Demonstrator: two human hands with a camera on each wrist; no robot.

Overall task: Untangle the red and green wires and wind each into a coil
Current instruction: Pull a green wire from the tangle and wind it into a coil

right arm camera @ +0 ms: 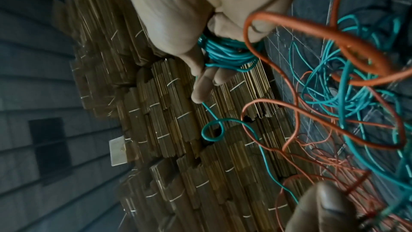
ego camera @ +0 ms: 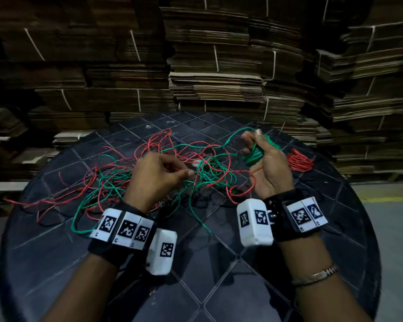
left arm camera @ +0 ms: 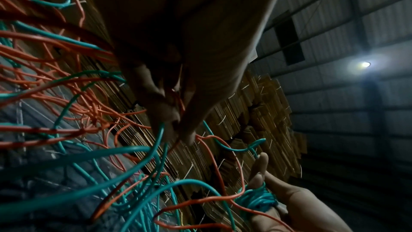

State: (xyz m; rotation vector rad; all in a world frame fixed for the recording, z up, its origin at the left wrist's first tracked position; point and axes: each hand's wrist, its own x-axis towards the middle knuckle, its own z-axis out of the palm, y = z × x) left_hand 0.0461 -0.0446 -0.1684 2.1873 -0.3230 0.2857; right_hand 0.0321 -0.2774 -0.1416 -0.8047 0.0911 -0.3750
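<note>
A tangle of red wire (ego camera: 149,145) and green wire (ego camera: 107,182) sprawls over the middle of the round dark table (ego camera: 219,275). My right hand (ego camera: 263,156) is raised above the table's right side, with a green coil (ego camera: 254,155) wound around its fingers; the green coil (right arm camera: 225,52) shows the same in the right wrist view. My left hand (ego camera: 163,173) hovers over the tangle and pinches wire strands between thumb and fingers (left arm camera: 176,123). A finished red coil (ego camera: 299,160) lies on the table right of my right hand.
Stacks of flattened, strapped cardboard (ego camera: 219,66) rise like a wall right behind the table. The table's near half (ego camera: 196,293) carries no wire. A grey floor (ego camera: 393,228) shows at the right, past the table's edge.
</note>
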